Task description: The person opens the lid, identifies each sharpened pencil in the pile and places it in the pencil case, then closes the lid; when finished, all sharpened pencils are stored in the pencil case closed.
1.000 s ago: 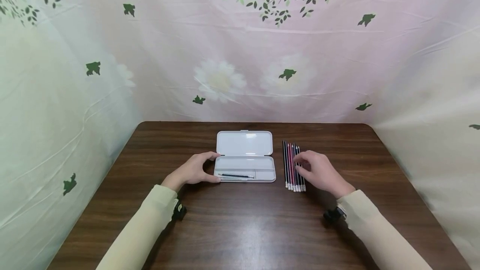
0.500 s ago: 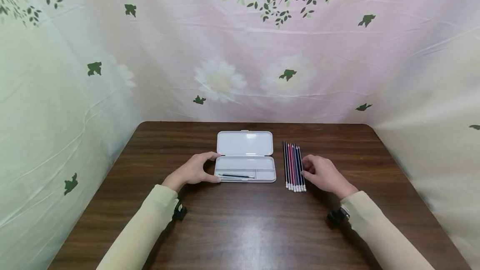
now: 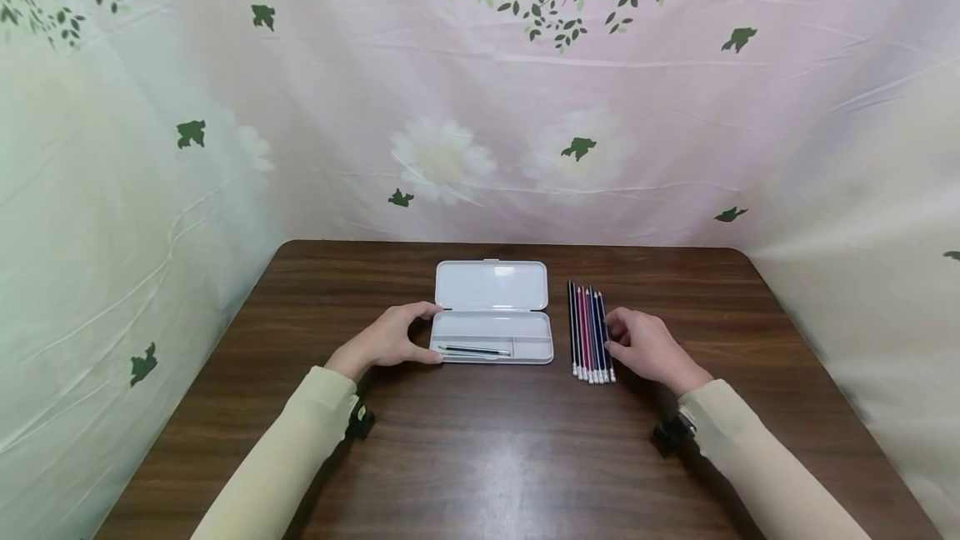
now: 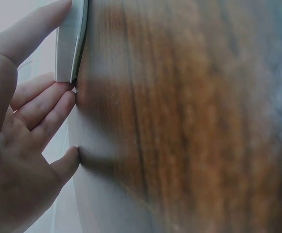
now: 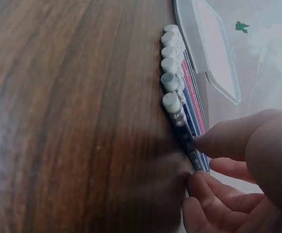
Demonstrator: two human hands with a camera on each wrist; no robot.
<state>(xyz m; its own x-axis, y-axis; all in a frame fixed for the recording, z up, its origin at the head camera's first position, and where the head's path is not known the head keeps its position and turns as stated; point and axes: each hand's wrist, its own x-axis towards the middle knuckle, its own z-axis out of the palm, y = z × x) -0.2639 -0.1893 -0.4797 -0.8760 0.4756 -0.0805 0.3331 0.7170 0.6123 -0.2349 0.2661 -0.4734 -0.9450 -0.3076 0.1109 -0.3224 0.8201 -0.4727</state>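
Observation:
A white pencil case lies with its lid folded back, away from me. Dark pencils rest in its near compartment; their exact number is unclear. My left hand spans the left end of the case, thumb on the near edge and fingers at the far side. To the right of the case, several pencils lie side by side, white eraser ends toward me. My right hand pinches the rightmost dark pencil between thumb and fingers; its far end is hidden behind the fingers.
Everything stands on a dark wooden table. Patterned cloth hangs behind it and along both sides. A small dark device sits on each wrist.
My right hand has shifted right from over the pencils to the row's right side, where its thumb and fingers have closed on the outer pencil. The left hand stays at the case.

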